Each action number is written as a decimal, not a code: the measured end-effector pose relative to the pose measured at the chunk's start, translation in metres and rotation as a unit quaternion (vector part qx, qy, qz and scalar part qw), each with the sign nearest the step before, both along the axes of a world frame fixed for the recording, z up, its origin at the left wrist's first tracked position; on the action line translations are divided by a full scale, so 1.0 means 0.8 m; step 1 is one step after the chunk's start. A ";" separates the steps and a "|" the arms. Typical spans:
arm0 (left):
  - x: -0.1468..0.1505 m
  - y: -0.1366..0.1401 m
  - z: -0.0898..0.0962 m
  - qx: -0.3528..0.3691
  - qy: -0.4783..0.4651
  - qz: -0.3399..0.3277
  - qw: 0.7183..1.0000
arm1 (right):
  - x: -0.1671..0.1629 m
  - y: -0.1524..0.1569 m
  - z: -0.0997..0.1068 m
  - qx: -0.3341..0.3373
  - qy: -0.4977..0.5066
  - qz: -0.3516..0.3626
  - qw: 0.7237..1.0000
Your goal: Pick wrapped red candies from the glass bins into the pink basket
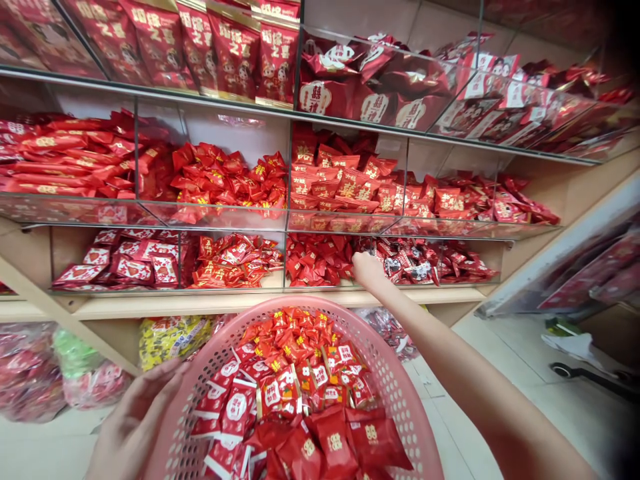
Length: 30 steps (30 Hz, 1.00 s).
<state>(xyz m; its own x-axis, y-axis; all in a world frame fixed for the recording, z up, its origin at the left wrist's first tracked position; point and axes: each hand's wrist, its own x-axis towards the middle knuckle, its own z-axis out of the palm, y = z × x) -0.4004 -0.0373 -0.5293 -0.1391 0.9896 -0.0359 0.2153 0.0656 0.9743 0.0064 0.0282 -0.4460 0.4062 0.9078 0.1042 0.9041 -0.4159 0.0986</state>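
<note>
My left hand (137, 417) grips the left rim of a pink perforated plastic basket (417, 407), thumb inward and fingers on the outer side. In the basket lie small red candies with yellow print (295, 333), red packets with white ovals (239, 405), gold-edged packets (277, 392) and larger dark red packets (333, 443). My right hand (369, 268) reaches over the low glass front of the bottom shelf, at the divide between dark red wrapped candies (320, 260) and black-and-red patterned packets (420, 263). Its fingers look curled in; whatever they hold is hidden.
Glass dividers split the shelves. Red packets (345, 180) fill the middle shelf, and larger bags (233, 50) stand above. Below the wooden ledge (165, 303) are yellow bags (175, 340) and clear plastic bags (30, 373). A black wheeled base (575, 371) stands on the tiles at right.
</note>
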 end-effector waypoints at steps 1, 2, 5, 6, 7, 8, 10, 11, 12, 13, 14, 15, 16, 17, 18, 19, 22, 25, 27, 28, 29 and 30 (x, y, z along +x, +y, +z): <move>-0.001 0.001 0.000 0.001 0.002 -0.003 1.000 | 0.003 -0.005 0.003 0.014 0.000 0.002 1.000; -0.001 0.001 0.001 0.002 0.003 -0.006 1.000 | 0.004 -0.010 0.006 0.032 0.006 0.005 0.999; -0.001 0.004 0.011 0.008 0.012 -0.016 1.000 | -0.002 -0.033 0.016 0.090 0.101 0.033 0.990; 0.001 0.005 0.017 0.014 0.017 -0.018 1.000 | -0.008 -0.043 0.019 0.098 0.168 0.052 0.980; 0.005 0.006 0.025 0.021 0.023 -0.023 0.999 | -0.016 -0.053 0.021 0.095 0.249 0.073 0.961; 0.010 0.007 0.034 0.030 0.030 -0.033 0.999 | -0.026 -0.065 0.022 0.084 0.335 0.097 0.933; 0.025 0.006 0.052 0.054 0.038 -0.079 0.995 | -0.049 -0.088 0.022 0.044 0.478 0.147 0.865; 0.034 0.006 0.061 0.065 0.042 -0.116 0.990 | -0.061 -0.098 0.021 0.024 0.523 0.169 0.835; 0.044 0.005 0.068 0.072 0.045 -0.152 0.985 | -0.072 -0.108 0.019 0.008 0.555 0.190 0.810; 0.053 0.004 0.073 0.076 0.046 -0.187 0.978 | -0.083 -0.117 0.016 -0.005 0.577 0.208 0.790; 0.062 0.002 0.077 0.077 0.048 -0.222 0.971 | -0.092 -0.125 0.014 -0.016 0.593 0.221 0.774; 0.070 0.001 0.079 0.076 0.049 -0.251 0.964 | -0.100 -0.131 0.011 -0.025 0.606 0.231 0.761; 0.077 -0.001 0.080 0.072 0.051 -0.278 0.956 | -0.106 -0.136 0.009 -0.032 0.618 0.236 0.749; 0.082 -0.002 0.080 0.070 0.056 -0.298 0.950 | -0.112 -0.140 0.008 -0.038 0.626 0.240 0.741; 0.086 -0.004 0.079 0.069 0.065 -0.313 0.945 | -0.116 -0.144 0.007 -0.042 0.631 0.241 0.736; 0.089 -0.005 0.079 0.073 0.073 -0.325 0.940 | -0.120 -0.147 0.006 -0.043 0.635 0.240 0.733; 0.093 -0.010 0.080 0.090 0.079 -0.336 0.934 | -0.128 -0.153 0.004 -0.042 0.643 0.237 0.727; 0.096 -0.015 0.084 0.100 0.061 -0.328 0.937 | -0.132 -0.157 0.001 -0.047 0.647 0.236 0.723; 0.097 -0.018 0.086 0.113 0.060 -0.320 0.939 | -0.132 -0.158 -0.002 -0.046 0.651 0.236 0.720; 0.097 -0.019 0.086 0.121 0.063 -0.316 0.939 | -0.132 -0.159 -0.004 -0.044 0.653 0.238 0.717; 0.097 -0.020 0.087 0.126 0.065 -0.312 0.939 | -0.131 -0.159 -0.006 -0.043 0.655 0.239 0.715; 0.097 -0.021 0.086 0.129 0.066 -0.308 0.940 | -0.130 -0.159 -0.007 -0.045 0.658 0.239 0.712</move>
